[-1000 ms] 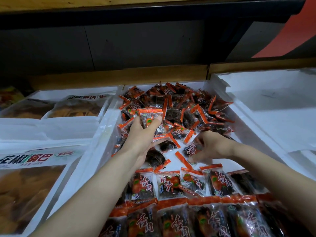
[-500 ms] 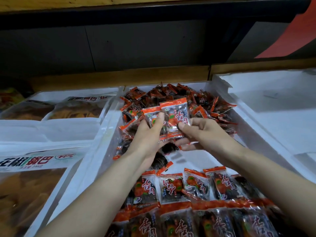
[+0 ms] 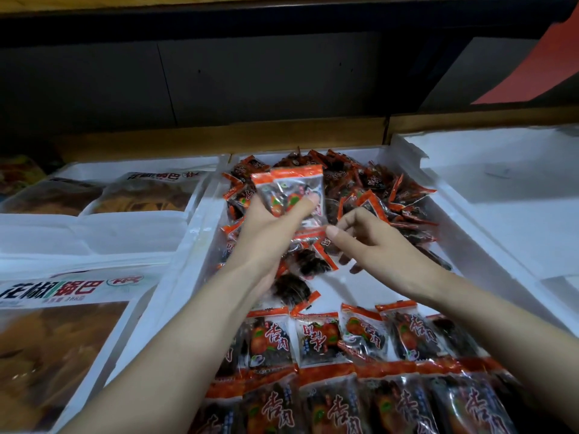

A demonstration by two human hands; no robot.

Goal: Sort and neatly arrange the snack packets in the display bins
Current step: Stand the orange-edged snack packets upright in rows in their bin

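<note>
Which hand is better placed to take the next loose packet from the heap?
The right hand: it seems empty, beside the heap of orange-edged plastic snack packets; the left hand grips a stack.

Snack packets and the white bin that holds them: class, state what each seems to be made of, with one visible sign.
Snack packets: thin glossy plastic film, clear with orange printed ends; glints, dark filling shows through. White bin: probably foam, matt, thick chipped walls.

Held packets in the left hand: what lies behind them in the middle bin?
A loose heap of orange-edged packets fills the far end of the bin. The part directly behind the held packets and left hand is covered.
</note>
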